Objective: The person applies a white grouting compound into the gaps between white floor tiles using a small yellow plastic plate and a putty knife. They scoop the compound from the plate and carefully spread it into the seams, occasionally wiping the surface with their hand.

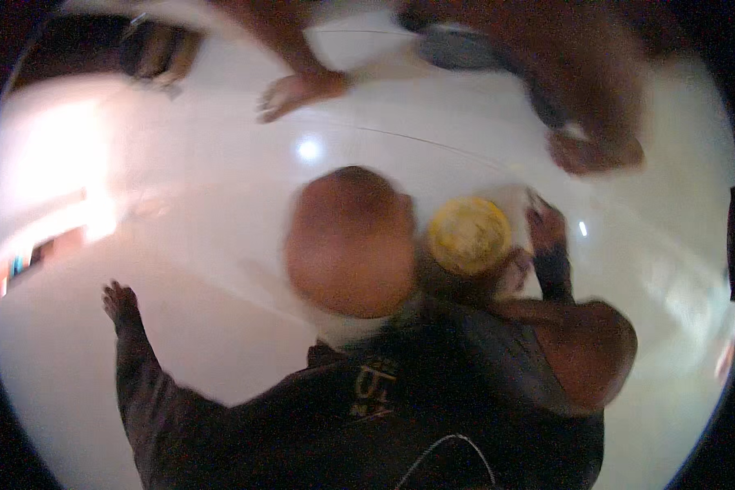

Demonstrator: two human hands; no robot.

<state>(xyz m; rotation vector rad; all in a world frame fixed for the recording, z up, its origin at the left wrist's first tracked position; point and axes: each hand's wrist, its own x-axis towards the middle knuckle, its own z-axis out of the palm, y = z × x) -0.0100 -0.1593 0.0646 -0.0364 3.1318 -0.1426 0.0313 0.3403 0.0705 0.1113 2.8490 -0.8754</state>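
Neither of my hands can be made out. Below me sits a person in a dark printed top (327, 416), seen from behind and above. A large blurred round brown shape (351, 253) looks like that person's bent head. The person's bare right elbow (592, 359) sticks out to the side. One blurred hand (514, 271) of this person is at the edge of a yellow bowl (470, 235). Pale contents, too smeared to name, fill the bowl. The person's dark-trousered legs spread outward, with one bare foot (121, 300) at the left and another (545, 220) beside the bowl.
Pale glossy floor (212, 204) surrounds the person. Others' bare feet stand ahead, one foot (302, 94) at the top middle and another (596, 153) farther right. A dark object (155, 49) is at the upper left. A thin pale cord (457, 437) loops at the bottom.
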